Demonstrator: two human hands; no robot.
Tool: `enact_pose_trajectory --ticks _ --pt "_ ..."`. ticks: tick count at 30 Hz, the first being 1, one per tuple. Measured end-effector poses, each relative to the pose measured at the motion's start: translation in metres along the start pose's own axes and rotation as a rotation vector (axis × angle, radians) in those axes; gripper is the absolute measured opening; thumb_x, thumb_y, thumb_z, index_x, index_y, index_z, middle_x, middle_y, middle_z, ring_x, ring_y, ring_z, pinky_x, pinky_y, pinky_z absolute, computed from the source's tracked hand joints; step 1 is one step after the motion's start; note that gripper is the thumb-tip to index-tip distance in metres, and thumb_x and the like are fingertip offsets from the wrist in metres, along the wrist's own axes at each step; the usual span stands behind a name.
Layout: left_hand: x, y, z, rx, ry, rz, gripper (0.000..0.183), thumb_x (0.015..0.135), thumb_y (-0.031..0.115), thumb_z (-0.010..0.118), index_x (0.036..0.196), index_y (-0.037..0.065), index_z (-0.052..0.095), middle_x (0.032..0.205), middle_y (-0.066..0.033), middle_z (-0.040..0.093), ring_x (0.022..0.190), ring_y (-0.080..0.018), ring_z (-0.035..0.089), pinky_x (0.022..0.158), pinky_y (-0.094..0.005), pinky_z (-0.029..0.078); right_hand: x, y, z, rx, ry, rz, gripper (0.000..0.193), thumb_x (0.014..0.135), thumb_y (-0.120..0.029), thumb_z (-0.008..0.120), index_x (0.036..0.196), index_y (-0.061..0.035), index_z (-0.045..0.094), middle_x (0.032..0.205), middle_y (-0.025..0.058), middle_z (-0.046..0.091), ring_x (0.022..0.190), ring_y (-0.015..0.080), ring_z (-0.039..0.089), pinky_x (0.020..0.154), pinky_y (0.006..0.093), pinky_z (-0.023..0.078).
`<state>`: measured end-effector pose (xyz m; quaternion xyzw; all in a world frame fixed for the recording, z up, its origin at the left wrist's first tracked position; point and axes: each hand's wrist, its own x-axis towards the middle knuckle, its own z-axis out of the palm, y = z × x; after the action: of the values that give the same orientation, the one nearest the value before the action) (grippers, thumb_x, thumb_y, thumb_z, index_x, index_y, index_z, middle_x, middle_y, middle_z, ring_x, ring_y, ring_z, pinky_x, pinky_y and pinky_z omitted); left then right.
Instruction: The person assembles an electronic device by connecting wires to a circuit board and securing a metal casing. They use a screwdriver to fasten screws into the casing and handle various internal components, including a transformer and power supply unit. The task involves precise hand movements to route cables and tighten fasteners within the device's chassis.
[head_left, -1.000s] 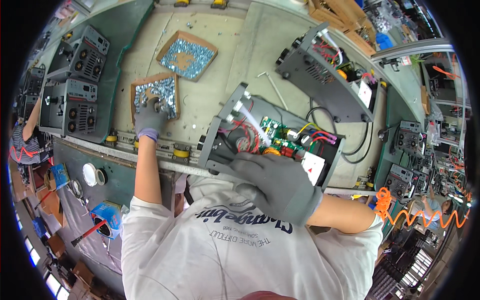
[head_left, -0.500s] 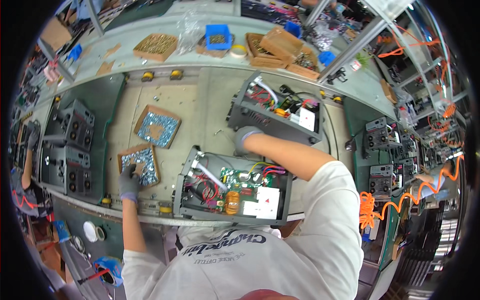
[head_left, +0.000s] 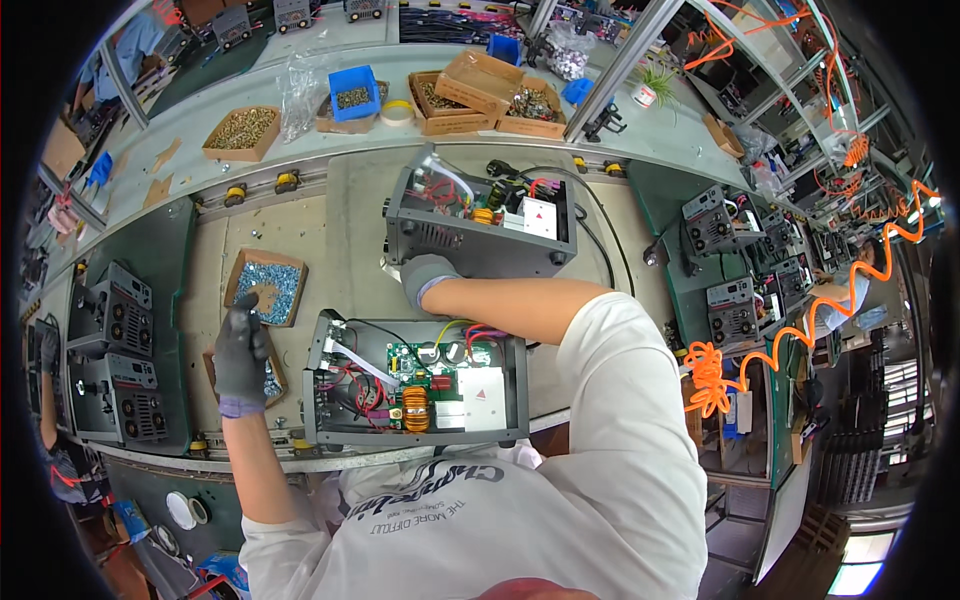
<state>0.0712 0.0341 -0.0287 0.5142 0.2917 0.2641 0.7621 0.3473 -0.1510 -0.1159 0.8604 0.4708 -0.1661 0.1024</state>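
My left hand (head_left: 242,358), in a dark glove, is raised over a small cardboard box of screws (head_left: 273,385), covering much of it. Its fingers are drawn together; whatever they pinch is too small to name. A second box of bluish screws (head_left: 292,314) lies just beyond. My right hand (head_left: 427,280), also gloved, is curled at the near left corner of the far open metal housing (head_left: 470,243). A small shiny piece shows by its fingers; its kind is unclear. Close to my body sits another open housing (head_left: 318,405) with a green circuit board (head_left: 432,358) and copper coil (head_left: 415,408).
Finished-looking grey machines (head_left: 135,395) stand at the left, more machines (head_left: 733,310) at the right. A black cable (head_left: 612,225) loops beside the far housing. On the back shelf are a blue bin (head_left: 355,95) and cardboard boxes (head_left: 480,85). An orange coiled hose (head_left: 708,380) hangs at right.
My left hand has lifted out of the near screw box, its fingers now pointing up. My right hand stays by the far housing. The whole view has shifted as my head turned.
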Motion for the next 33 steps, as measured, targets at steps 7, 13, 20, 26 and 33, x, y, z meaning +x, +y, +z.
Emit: enact_pose_trajectory --ticks 7,13,20,26,33 --pt "-0.009 0.007 0.052 0.080 -0.188 0.043 0.045 0.100 0.024 0.063 0.135 -0.004 0.055 0.097 -0.0014 0.058 0.076 -0.0060 0.048 0.065 -0.0201 0.040 -0.010 -0.003 -0.010 0.074 0.020 0.001 0.024 0.087 -0.019 0.065 0.103 -0.0069 0.078 0.103 0.0181 0.075 0.091 0.0341 0.074 0.076 0.0443 0.059" --pt "-0.019 0.005 0.065 0.117 -0.169 0.006 0.044 0.100 0.023 0.065 0.132 -0.004 0.056 0.095 -0.0015 0.060 0.076 -0.0067 0.051 0.067 -0.0210 0.043 0.002 0.009 0.020 0.094 -0.058 -0.035 0.031 0.081 -0.024 0.069 0.105 -0.0074 0.078 0.105 0.0195 0.074 0.095 0.0351 0.073 0.079 0.0440 0.059" --pt "-0.034 0.013 0.070 0.256 -0.236 0.215 0.041 0.103 0.036 0.057 0.123 0.000 0.060 0.103 -0.0067 0.061 0.091 -0.0160 0.057 0.084 -0.0315 0.047 -0.049 -0.011 -0.105 0.156 -0.156 -0.149 0.035 0.080 -0.024 0.064 0.107 -0.0041 0.075 0.110 0.0213 0.072 0.100 0.0356 0.072 0.084 0.0431 0.057" --pt "-0.030 0.042 0.107 0.596 -0.505 0.597 0.036 0.101 0.035 0.051 0.117 0.005 0.061 0.145 -0.0240 0.046 0.141 -0.0345 0.039 0.113 -0.0416 0.033 -0.115 -0.022 -0.189 1.053 0.181 -0.441 0.026 0.091 -0.022 0.065 0.107 -0.0018 0.069 0.079 0.0089 0.068 0.065 0.0156 0.064 0.061 0.0299 0.052" --pt "-0.048 0.058 0.155 0.119 -0.445 0.217 0.042 0.103 0.036 0.050 0.121 0.000 0.060 0.083 0.0018 0.049 0.073 -0.0071 0.043 0.066 -0.0218 0.038 -0.156 -0.024 -0.193 1.097 0.605 -0.364 0.022 0.094 -0.016 0.063 0.108 -0.0008 0.069 0.077 0.0064 0.067 0.062 0.0146 0.062 0.059 0.0292 0.050"
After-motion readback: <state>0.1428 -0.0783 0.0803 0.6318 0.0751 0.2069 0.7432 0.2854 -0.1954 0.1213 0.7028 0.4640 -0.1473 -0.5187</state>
